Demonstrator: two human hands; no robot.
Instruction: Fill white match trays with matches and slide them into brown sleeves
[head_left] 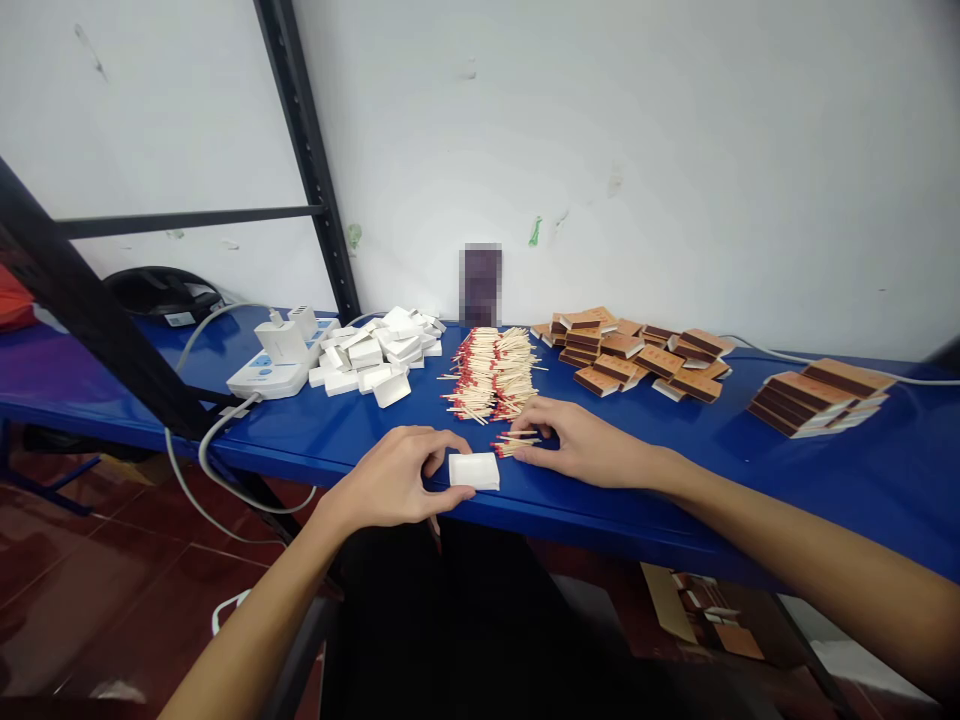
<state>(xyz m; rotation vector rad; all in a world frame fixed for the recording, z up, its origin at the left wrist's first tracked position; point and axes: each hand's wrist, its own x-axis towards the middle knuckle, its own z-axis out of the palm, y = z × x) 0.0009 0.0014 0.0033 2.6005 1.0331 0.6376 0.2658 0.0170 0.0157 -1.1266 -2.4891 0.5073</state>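
Between the thumb and fingers of my left hand [397, 477] is a small white matchbox tray [474, 471], lying at the table's front edge with its inside facing up. Just to the right, the fingers and thumb of my right hand [581, 442] close on a few red-tipped matches [516, 442]; the fingers partly cover them. Beyond both hands lies a large heap of matches [495, 375] in two rows, red heads mostly to the left.
White trays [390, 350] are piled at the back left, by a power strip [277, 372] with cables. Brown matchboxes [637, 350] lie heaped to the right, with a neat stack [810, 400] farther right. A black shelf post [311, 150] rises at left. Below stands a cardboard box [667, 600].
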